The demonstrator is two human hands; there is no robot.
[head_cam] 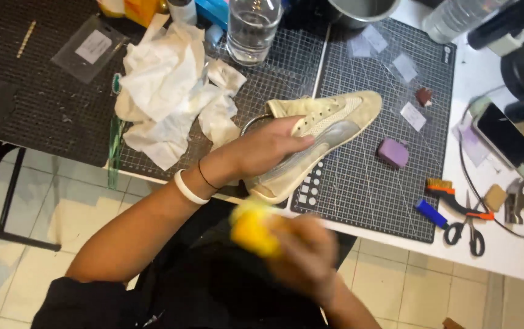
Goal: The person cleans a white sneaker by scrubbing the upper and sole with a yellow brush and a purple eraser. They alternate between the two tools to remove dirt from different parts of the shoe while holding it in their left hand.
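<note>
Your left hand [262, 149] grips one cream sneaker [317, 137], tilted w/ its heel past the tabletop [493, 244] edge; your right hand [304, 253], blurred, closes round one yellow sponge-like thing [253, 230] just below the heel. Looks like the scrubbing step; next stroke prob. needs the shoe held steady. One purple block [393, 152], one pair of scissors [466, 228], two clear bottles.

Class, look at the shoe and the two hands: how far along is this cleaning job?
Done: crumpled tissues lie heaped on the mat, which suggests earlier wiping. In hand: the left hand steadies the pale shoe at the mat's edge; the right hand, blurred, grips a yellow cloth or sponge just below its heel. Left: the brush lies unused.
</note>
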